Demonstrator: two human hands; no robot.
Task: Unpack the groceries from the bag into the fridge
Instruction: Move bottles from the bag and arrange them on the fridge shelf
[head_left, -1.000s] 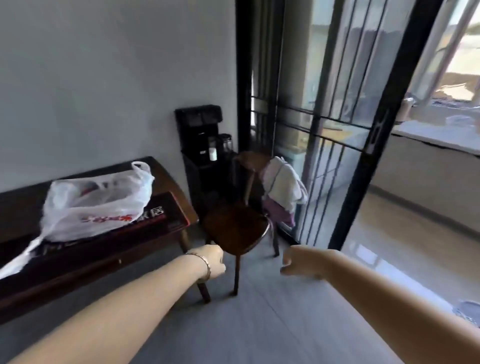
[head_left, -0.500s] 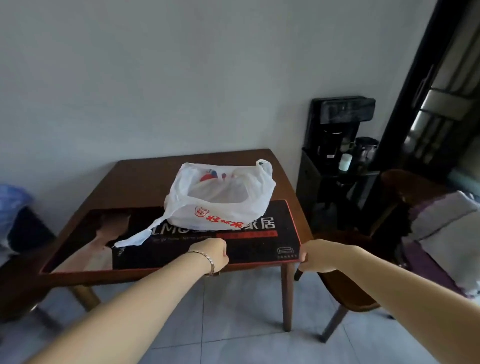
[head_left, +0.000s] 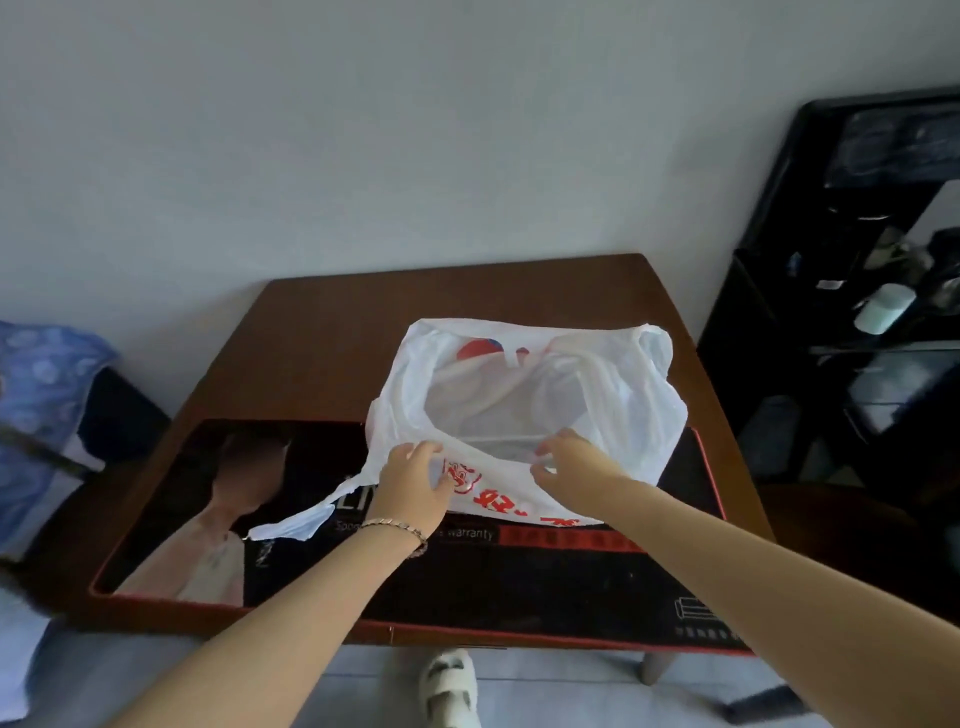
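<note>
Head: left hand (head_left: 413, 480), right hand (head_left: 566, 465) pinch bag (head_left: 647, 415).

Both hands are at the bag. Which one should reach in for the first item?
Right, probably. The right hand pinches the rim beside the open mouth; the left hand grips the bag in front and can steady it.
</note>
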